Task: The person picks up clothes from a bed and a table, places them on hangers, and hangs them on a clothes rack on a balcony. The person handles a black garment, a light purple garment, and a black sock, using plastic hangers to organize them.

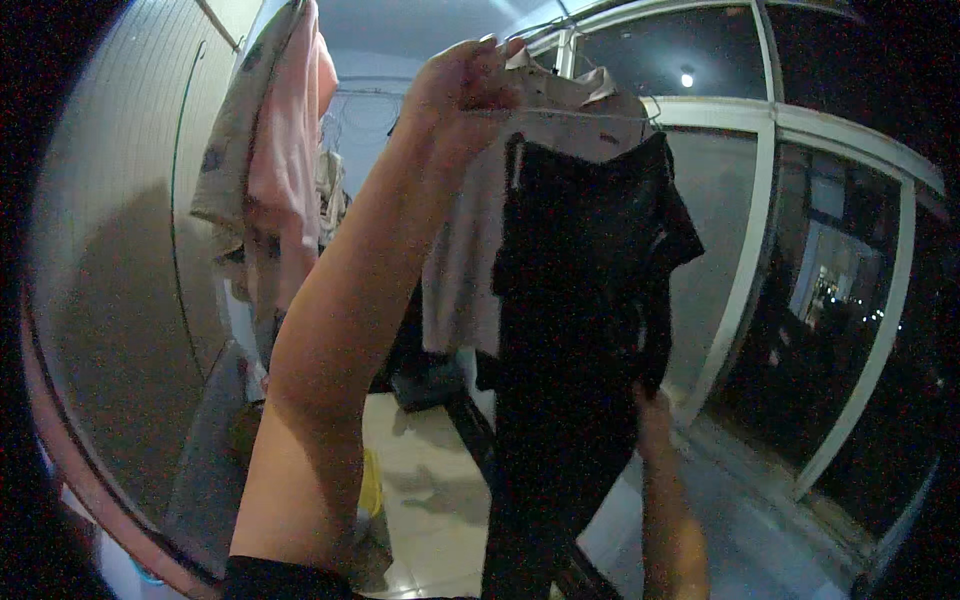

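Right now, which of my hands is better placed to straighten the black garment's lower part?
Probably your right hand: it's low, at the edge of the black garment, while your left hand is raised above it.

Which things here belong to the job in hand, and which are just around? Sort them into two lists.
In hand:
Left hand, gripping the thin hanger
Black garment, hanging from it
Right hand, at the garment's side edge

Just around:
Pale collared shirt, behind the black garment
Pink cloth, hanging at the left
Yellow object, partly hidden by the left forearm
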The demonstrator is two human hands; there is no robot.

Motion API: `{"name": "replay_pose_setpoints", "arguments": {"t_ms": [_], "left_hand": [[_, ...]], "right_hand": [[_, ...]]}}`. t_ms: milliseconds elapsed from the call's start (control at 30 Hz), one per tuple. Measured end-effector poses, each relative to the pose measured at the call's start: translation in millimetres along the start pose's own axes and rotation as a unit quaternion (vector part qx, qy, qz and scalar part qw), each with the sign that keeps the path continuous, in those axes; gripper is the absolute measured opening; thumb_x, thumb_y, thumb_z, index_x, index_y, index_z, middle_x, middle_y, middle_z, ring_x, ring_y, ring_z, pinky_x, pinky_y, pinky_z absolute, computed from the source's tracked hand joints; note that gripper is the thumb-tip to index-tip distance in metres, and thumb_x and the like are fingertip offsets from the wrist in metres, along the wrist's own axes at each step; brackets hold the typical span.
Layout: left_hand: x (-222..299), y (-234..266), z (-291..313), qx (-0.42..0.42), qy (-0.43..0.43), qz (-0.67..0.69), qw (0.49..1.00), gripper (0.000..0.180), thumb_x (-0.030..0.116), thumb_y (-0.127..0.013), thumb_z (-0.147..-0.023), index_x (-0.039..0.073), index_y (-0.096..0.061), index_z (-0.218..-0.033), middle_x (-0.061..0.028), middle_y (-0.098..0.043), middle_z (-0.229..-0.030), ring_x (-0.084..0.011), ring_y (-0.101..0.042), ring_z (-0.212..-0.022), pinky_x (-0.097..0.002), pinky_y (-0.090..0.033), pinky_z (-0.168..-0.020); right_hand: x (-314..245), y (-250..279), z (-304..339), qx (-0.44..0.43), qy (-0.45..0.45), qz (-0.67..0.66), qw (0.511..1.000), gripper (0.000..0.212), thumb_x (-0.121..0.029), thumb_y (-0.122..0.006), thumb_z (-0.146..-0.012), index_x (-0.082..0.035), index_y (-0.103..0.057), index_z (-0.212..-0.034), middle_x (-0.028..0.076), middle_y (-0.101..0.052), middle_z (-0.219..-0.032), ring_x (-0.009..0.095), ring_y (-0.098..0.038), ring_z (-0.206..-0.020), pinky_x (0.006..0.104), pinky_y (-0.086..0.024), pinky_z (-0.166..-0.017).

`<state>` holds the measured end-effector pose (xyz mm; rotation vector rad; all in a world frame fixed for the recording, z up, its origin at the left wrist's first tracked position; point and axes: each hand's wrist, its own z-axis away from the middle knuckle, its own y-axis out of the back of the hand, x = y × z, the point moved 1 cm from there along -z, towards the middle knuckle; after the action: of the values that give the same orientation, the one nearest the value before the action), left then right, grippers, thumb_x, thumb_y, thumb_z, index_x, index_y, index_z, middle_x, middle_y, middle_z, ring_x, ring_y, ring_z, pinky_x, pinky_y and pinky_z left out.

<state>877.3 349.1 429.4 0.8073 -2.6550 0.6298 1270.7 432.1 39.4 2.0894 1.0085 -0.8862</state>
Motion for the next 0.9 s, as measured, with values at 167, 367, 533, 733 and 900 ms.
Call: {"name": "replay_pose_setpoints", "arguments": {"t_ms": [167,367,533,733,900], "left_hand": [[-52,-31,-115,0.007,-0.123,-0.100,0.987,0.046,0.024,-0.052,-0.084,-0.007,-0.044,-0.116,-0.0029,-0.045,-0.068,-0.0138,-0.038,-0.055,-0.0282,-0.036,-0.056],[-114,-27,-217,0.052,-0.170,-0.258,0.950,0.053,0.029,-0.056,-0.081,-0.005,-0.042,-0.119,-0.0058,-0.045,-0.080,-0.0166,-0.040,-0.068,-0.0297,-0.037,-0.064],[-195,0,-260,0.109,-0.156,-0.434,0.880,0.059,0.033,-0.059,-0.078,-0.003,-0.040,-0.121,-0.0082,-0.045,-0.091,-0.0190,-0.042,-0.078,-0.0310,-0.037,-0.071],[-221,21,-228,0.147,-0.104,-0.684,0.706,0.066,0.037,-0.063,-0.075,-0.001,-0.039,-0.124,-0.0112,-0.046,-0.104,-0.0218,-0.045,-0.090,-0.0326,-0.038,-0.079],[-252,56,-137,0.138,0.018,-0.741,0.657,0.073,0.041,-0.066,-0.073,0.001,-0.037,-0.126,-0.0136,-0.046,-0.114,-0.0241,-0.047,-0.100,-0.0339,-0.038,-0.086]], "right_hand": [[-132,76,-85,0.233,-0.071,0.052,0.969,0.074,-0.048,-0.060,-0.077,0.003,-0.038,-0.126,0.020,-0.046,-0.119,0.034,-0.046,-0.107,0.0429,-0.038,-0.088],[-159,109,-169,0.269,-0.013,0.086,0.959,0.071,-0.046,-0.060,-0.078,0.002,-0.037,-0.125,0.017,-0.044,-0.122,0.031,-0.042,-0.110,0.0400,-0.036,-0.091],[-95,172,-219,0.171,-0.044,0.025,0.984,0.071,-0.047,-0.059,-0.078,0.001,-0.037,-0.126,0.015,-0.041,-0.127,0.031,-0.040,-0.115,0.0398,-0.034,-0.094],[-13,237,-262,0.191,0.057,0.185,0.962,0.059,-0.043,-0.059,-0.080,0.000,-0.047,-0.119,0.018,-0.045,-0.124,0.029,-0.044,-0.111,0.0393,-0.034,-0.094],[-50,222,-231,0.001,0.068,0.049,0.996,0.051,-0.029,-0.059,-0.083,0.001,-0.045,-0.120,0.017,-0.047,-0.122,0.028,-0.045,-0.111,0.0375,-0.034,-0.095]]}}
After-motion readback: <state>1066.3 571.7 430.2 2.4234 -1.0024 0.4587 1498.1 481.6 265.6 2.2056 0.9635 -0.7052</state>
